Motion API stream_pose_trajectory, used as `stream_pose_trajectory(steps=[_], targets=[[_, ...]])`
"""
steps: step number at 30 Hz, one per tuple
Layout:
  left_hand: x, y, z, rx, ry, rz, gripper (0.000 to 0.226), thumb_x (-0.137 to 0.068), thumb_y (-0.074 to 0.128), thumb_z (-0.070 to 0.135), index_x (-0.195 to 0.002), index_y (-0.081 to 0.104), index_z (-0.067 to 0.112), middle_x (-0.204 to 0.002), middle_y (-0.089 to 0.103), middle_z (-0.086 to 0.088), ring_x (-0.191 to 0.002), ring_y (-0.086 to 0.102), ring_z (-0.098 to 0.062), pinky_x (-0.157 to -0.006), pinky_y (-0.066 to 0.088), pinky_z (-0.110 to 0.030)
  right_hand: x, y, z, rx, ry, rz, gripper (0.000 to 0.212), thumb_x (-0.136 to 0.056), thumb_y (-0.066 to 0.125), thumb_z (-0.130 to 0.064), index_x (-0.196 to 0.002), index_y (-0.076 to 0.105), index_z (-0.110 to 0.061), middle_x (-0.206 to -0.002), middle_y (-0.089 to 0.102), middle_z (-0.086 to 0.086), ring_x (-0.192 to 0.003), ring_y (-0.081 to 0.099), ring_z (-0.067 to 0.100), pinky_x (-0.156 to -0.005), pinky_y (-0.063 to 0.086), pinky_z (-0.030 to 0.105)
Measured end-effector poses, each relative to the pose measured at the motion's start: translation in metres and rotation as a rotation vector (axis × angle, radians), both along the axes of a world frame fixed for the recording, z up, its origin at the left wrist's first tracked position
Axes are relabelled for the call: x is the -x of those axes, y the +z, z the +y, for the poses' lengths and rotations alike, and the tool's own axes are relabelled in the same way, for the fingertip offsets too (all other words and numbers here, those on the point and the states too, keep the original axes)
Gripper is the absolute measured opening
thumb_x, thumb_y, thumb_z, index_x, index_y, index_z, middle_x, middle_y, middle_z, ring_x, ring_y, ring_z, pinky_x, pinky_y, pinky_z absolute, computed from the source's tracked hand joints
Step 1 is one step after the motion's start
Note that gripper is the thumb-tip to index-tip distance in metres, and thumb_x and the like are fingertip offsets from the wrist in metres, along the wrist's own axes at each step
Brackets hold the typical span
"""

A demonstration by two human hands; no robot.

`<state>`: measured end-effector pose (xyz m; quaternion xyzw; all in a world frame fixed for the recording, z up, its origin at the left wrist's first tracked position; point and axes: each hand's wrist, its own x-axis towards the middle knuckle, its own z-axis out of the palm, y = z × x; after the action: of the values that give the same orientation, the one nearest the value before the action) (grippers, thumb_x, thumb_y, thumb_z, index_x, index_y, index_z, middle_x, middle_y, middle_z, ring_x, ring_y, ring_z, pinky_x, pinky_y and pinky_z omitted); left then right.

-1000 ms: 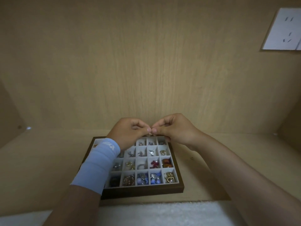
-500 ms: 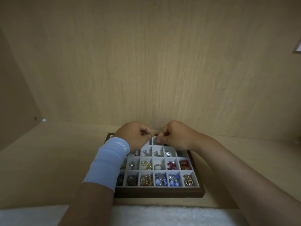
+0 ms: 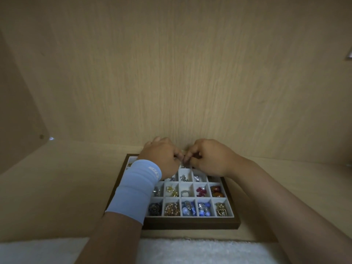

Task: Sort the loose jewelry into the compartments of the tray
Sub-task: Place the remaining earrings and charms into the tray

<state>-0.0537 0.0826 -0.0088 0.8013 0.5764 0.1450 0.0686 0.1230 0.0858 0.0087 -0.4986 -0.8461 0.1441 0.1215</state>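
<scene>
Wooden tray lies on the shelf. Left hand and right hand meet over its far row, curled fingertips pinching 1 tiny piece, likely steadying it for placing there.

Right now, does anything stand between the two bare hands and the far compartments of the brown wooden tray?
Nothing visible. Left hand and right hand meet fingertip to fingertip above the far rows of the brown wooden tray; whether they pinch a piece is too small to tell.
</scene>
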Motion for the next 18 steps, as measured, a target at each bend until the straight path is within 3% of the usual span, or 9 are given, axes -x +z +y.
stream_pose_trajectory(steps=[2,4,7,11,15,18], targets=[[0.0,0.0,0.0,-0.017,-0.001,-0.071,0.02,-0.09,0.054,0.03,-0.1,0.07,0.037,-0.11,0.056,0.008,-0.115,0.044,-0.017,-0.102,0.035,-0.036,-0.01,0.007,-0.001,0.011,-0.038,0.098,0.019,-0.092,0.062,-0.017,-0.097,0.077,-0.027,-0.089,0.062,-0.023,-0.089,0.062,-0.001,-0.08,0.048,0.018],[-0.006,0.002,-0.002,-0.036,-0.014,-0.128,0.019,-0.089,0.056,0.031,-0.1,0.069,0.038,-0.106,0.057,0.01,-0.11,0.047,-0.015,-0.098,0.039,-0.034,-0.027,0.015,-0.002,-0.021,-0.069,0.071,0.016,-0.092,0.064,-0.018,-0.096,0.076,-0.028,-0.093,0.066,-0.021,-0.088,0.061,-0.003,-0.079,0.046,0.015],[-0.029,0.001,-0.007,-0.039,-0.085,-0.193,0.019,-0.089,0.057,0.034,-0.105,0.067,0.037,-0.103,0.056,0.012,-0.105,0.049,-0.012,-0.092,0.041,-0.03,-0.057,0.018,-0.003,0.005,-0.119,-0.029,0.014,-0.09,0.068,-0.019,-0.092,0.077,-0.029,-0.089,0.069,-0.021,-0.087,0.062,-0.004,-0.08,0.046,0.018],[-0.056,-0.005,-0.016,-0.025,-0.18,-0.193,0.024,-0.09,0.055,0.037,-0.112,0.064,0.036,-0.11,0.057,0.012,-0.109,0.049,-0.012,-0.096,0.044,-0.035,-0.089,0.014,-0.013,0.103,-0.213,-0.122,0.008,-0.083,0.074,-0.024,-0.088,0.079,-0.027,-0.086,0.073,-0.016,-0.084,0.066,0.0,-0.083,0.054,0.027],[-0.071,-0.012,-0.024,-0.042,-0.219,-0.188,0.028,-0.09,0.055,0.039,-0.117,0.062,0.036,-0.111,0.056,0.012,-0.11,0.045,-0.01,-0.096,0.042,-0.032,-0.103,0.015,-0.027,0.261,-0.239,-0.172,0.018,-0.071,0.085,-0.031,-0.088,0.08,-0.028,-0.078,0.072,-0.018,-0.074,0.065,-0.004,-0.066,0.047,0.015],[-0.077,-0.013,-0.026,-0.069,-0.224,-0.173,0.03,-0.09,0.054,0.042,-0.119,0.06,0.036,-0.113,0.055,0.013,-0.112,0.043,-0.009,-0.098,0.04,-0.033,-0.105,0.014,-0.028,0.273,-0.263,-0.225,0.019,-0.07,0.086,-0.025,-0.088,0.081,-0.026,-0.083,0.076,-0.011,-0.077,0.069,0.003,-0.069,0.054,0.02]])
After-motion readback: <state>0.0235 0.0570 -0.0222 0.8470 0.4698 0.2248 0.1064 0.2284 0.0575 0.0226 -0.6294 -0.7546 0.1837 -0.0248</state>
